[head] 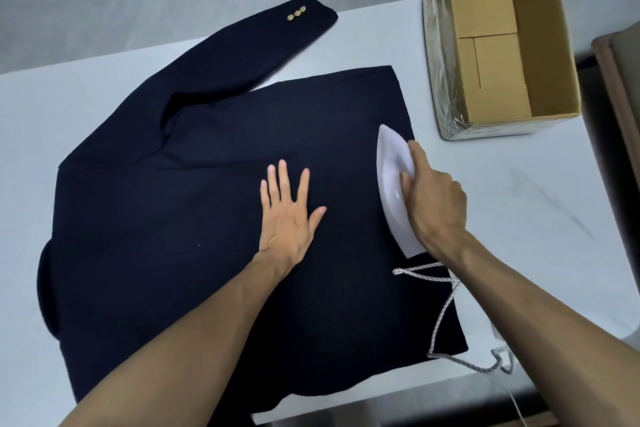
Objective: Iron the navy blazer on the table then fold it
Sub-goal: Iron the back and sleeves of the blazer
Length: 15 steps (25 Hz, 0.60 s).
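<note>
The navy blazer [173, 236] lies spread flat on the white table [519, 218], back side up. One sleeve [249, 45] stretches toward the far edge and shows three gold buttons at its cuff. My left hand [289, 215] rests flat on the middle of the cloth with fingers straight and spread. My right hand [433, 201] grips the handle of a white iron [393, 180], which stands sole down on the blazer near its right edge, nose pointing away from me. The iron's braided cord [446, 305] trails across the blazer's near right corner and off the table.
An open cardboard box [498, 45], wrapped in clear film and with nothing inside, stands at the table's far right corner. A grey wall runs behind the table. A brown piece of furniture [620, 80] shows past the table's right edge.
</note>
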{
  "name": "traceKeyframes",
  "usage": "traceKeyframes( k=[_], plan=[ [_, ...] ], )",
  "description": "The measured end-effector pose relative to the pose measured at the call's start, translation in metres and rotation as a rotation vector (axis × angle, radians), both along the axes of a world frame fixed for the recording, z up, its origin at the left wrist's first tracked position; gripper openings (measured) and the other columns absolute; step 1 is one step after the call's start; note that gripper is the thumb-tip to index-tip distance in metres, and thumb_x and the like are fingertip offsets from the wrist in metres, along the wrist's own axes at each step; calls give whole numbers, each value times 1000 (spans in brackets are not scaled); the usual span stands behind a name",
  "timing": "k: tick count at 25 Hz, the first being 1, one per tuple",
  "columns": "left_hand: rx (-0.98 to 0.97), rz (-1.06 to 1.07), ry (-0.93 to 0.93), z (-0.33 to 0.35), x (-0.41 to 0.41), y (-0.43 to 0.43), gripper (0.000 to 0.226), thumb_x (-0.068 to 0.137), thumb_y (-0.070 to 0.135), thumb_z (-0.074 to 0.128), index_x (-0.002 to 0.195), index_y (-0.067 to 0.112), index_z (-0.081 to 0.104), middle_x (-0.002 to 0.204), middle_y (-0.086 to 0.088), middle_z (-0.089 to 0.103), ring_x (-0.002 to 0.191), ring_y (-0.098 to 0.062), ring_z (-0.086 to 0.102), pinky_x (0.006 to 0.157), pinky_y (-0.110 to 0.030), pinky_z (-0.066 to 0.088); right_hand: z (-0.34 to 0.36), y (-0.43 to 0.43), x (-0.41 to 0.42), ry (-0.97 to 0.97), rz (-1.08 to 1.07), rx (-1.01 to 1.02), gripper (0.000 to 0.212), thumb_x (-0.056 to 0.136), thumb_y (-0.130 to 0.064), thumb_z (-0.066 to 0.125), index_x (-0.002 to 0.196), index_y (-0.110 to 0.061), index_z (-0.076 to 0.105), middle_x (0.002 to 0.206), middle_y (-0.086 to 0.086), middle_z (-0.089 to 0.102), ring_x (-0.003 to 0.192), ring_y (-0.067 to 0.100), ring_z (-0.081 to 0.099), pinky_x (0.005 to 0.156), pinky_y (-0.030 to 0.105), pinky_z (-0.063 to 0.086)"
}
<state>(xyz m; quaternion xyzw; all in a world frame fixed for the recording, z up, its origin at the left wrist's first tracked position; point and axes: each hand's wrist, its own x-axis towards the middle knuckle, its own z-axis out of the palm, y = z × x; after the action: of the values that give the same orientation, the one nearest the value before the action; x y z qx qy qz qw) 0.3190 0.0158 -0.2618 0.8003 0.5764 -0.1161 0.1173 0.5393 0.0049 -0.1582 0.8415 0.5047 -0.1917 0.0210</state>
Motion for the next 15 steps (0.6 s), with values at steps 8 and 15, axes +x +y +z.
traceKeyframes(
  k=[8, 15],
  plan=[
    [-13, 40, 88, -5, -5, -7, 76, 94, 67, 4, 156, 25, -12, 160, -30, -9, 148, -50, -8, 118, -64, 6, 21, 21, -1, 139, 23, 74, 49, 102, -33, 40, 149, -34, 28, 76, 5, 49, 69, 31, 42, 65, 36, 34],
    [-12, 62, 80, -6, 3, 53, 74, 95, 66, 4, 156, 27, -10, 161, -30, -7, 149, -46, -7, 120, -62, 6, 30, 45, 13, 174, 46, 105, 47, 100, -33, 43, 146, -35, 32, 84, 8, 51, 78, 34, 45, 74, 41, 43]
  ],
)
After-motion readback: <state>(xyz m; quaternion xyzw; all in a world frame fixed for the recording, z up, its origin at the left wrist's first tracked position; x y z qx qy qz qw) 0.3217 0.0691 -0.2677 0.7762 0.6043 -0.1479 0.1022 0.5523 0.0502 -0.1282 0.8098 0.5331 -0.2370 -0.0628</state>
